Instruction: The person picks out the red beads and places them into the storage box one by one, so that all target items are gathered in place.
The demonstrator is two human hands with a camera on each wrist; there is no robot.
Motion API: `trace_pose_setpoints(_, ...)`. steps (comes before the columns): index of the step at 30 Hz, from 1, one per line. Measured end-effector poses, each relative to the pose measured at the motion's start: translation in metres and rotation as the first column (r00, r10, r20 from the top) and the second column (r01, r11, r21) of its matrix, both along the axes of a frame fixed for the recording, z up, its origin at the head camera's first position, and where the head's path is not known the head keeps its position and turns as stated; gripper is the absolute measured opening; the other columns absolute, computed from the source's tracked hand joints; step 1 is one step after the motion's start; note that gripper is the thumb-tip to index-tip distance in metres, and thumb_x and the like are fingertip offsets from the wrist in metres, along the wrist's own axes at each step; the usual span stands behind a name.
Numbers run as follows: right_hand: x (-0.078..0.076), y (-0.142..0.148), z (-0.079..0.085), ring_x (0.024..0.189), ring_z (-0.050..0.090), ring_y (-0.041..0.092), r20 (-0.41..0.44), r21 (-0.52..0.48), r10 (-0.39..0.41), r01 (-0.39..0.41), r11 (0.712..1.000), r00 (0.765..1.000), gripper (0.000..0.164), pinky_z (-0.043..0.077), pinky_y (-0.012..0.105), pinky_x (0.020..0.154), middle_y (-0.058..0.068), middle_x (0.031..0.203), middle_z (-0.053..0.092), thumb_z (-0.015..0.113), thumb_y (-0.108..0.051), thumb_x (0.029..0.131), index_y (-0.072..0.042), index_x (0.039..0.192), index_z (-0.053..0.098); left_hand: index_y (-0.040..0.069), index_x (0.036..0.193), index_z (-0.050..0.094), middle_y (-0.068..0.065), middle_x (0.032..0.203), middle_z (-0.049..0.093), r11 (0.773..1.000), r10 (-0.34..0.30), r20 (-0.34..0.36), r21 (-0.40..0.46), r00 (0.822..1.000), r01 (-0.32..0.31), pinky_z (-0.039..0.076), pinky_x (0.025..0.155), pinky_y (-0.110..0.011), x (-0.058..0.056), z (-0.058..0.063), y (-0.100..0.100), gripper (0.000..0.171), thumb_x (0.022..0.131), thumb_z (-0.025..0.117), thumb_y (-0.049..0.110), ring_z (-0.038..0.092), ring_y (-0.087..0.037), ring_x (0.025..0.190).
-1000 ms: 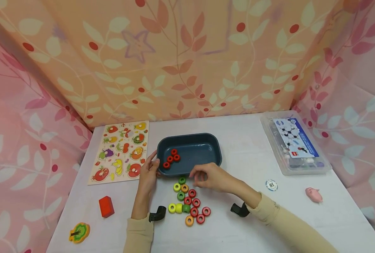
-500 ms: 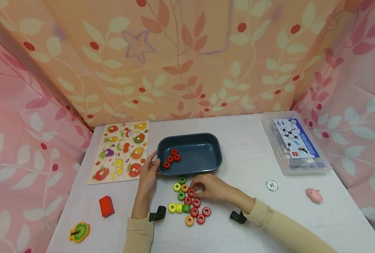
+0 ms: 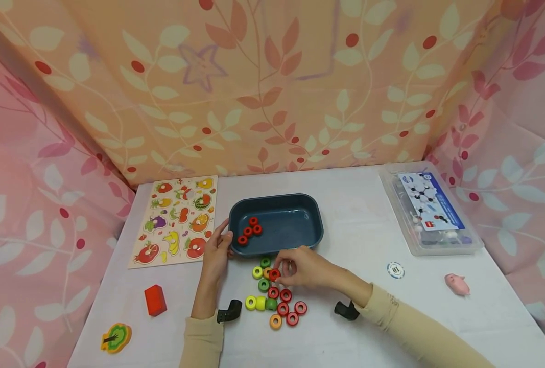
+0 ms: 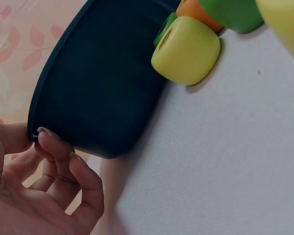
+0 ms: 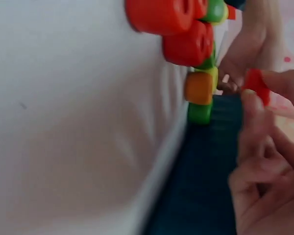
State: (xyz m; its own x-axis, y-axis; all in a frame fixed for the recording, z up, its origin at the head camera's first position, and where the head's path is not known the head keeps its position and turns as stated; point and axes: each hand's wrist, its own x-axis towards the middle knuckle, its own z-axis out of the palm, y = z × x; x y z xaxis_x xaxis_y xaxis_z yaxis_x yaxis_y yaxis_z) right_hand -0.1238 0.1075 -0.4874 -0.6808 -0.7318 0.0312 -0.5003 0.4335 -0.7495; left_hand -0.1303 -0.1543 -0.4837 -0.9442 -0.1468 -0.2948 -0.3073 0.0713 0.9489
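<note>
My left hand point(image 3: 216, 254) pinches the left end of a dark blue tray point(image 3: 295, 230) at its rim, thumb and fingers on either side in the left wrist view. Several red beads point(image 3: 253, 221) lie inside the tray, towards its left end. In front of the tray, my right hand point(image 3: 306, 268) pinches a red bead point(image 5: 257, 86) between thumb and fingertips, lifted above the table. Below it on the cloth is a loose group of beads: red beads point(image 3: 283, 308), yellow beads point(image 3: 250, 303), green beads point(image 3: 263, 285) and orange beads point(image 3: 275, 321).
A fruit puzzle board point(image 3: 175, 220) lies left of the tray. Further forward are a red block point(image 3: 155, 300) and a tree-shaped piece point(image 3: 116, 338). On the right sit a clear plastic case point(image 3: 428, 209), a round chip point(image 3: 395, 270) and a pink pig figure point(image 3: 457, 284).
My right hand went down to the bead group, took a red bead and raised it slightly towards the tray. The left hand has stayed at the tray's end.
</note>
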Motion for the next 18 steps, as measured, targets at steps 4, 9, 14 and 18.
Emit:
trace_pose_setpoints(4,-0.01,-0.001,0.008,0.056,0.052,0.0,-0.065,-0.065,-0.069,0.065,0.996,0.995,0.023,0.045,0.019,0.055,-0.014,0.068,0.058,0.08,-0.025,0.086,-0.018,0.105,0.068,0.024,0.151,0.045,-0.028,0.116,0.053,1.0,-0.002,-0.004,0.006,1.0,0.002,0.053,0.077,-0.034,0.002,0.006,0.002,0.046,0.105,0.051,0.022,0.054,-0.032,0.084)
trace_pose_setpoints(9,-0.032,-0.005,0.009,0.053,0.051,0.003,-0.125,-0.079,-0.196,0.187,0.979,0.973,0.024,0.042,0.02,0.051,-0.012,0.064,0.055,0.08,-0.027,0.086,-0.017,0.105,0.068,0.023,0.151,0.046,-0.029,0.115,0.053,1.0,-0.008,-0.019,0.004,1.0,0.008,0.053,0.076,-0.034,0.002,0.004,0.001,0.046,0.105,0.052,0.022,0.055,-0.032,0.083)
trace_pose_setpoints(14,-0.054,-0.012,0.0,0.053,0.052,0.006,-0.113,0.041,-0.278,0.284,0.958,0.954,0.022,0.04,0.022,0.05,-0.01,0.062,0.055,0.081,-0.03,0.085,-0.017,0.101,0.07,0.031,0.15,0.047,-0.023,0.113,0.055,1.0,0.007,-0.027,0.003,1.0,-0.007,0.052,0.073,-0.031,-0.007,-0.021,-0.002,0.045,0.105,0.053,0.028,0.055,-0.027,0.082)
trace_pose_setpoints(18,-0.068,-0.023,-0.007,0.054,0.053,0.006,-0.087,0.142,-0.288,0.298,0.944,0.954,0.021,0.039,0.024,0.052,-0.008,0.063,0.057,0.081,-0.029,0.085,-0.016,0.098,0.072,0.034,0.149,0.047,-0.02,0.112,0.056,1.0,0.011,-0.037,0.001,0.999,-0.011,0.052,0.072,-0.029,-0.01,-0.03,-0.004,0.045,0.104,0.053,0.032,0.054,-0.025,0.081)
